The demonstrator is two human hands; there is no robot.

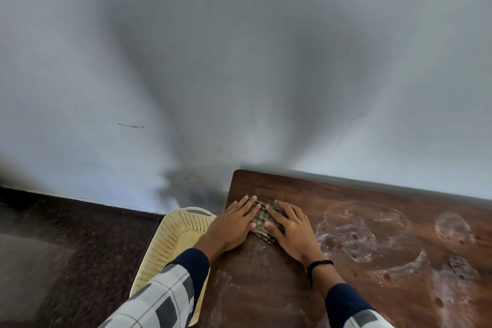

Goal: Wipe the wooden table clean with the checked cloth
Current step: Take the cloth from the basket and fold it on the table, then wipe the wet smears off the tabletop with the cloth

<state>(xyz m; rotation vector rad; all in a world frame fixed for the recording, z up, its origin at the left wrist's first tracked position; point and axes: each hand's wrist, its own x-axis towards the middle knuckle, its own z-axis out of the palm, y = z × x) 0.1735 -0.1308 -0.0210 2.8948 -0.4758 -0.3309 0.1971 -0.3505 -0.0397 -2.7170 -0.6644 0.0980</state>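
Left hand (234,224) and right hand (290,229) lie flat side by side, palms down, fingers (249,206) straight.

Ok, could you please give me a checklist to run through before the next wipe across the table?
1. Both hands on the cloth: ok. The left hand and right hand press it flat-fingered.
2. Cloth folded and lying flat on the table: ok.
3. Starting spot: ok, near the far left corner.
4. Table clean: not ok. White residue in rings and smears lies to the right of the cloth.
5. Basket by the left edge: ok, beside the table and lower.
6. Cloth damp enough: cannot tell.
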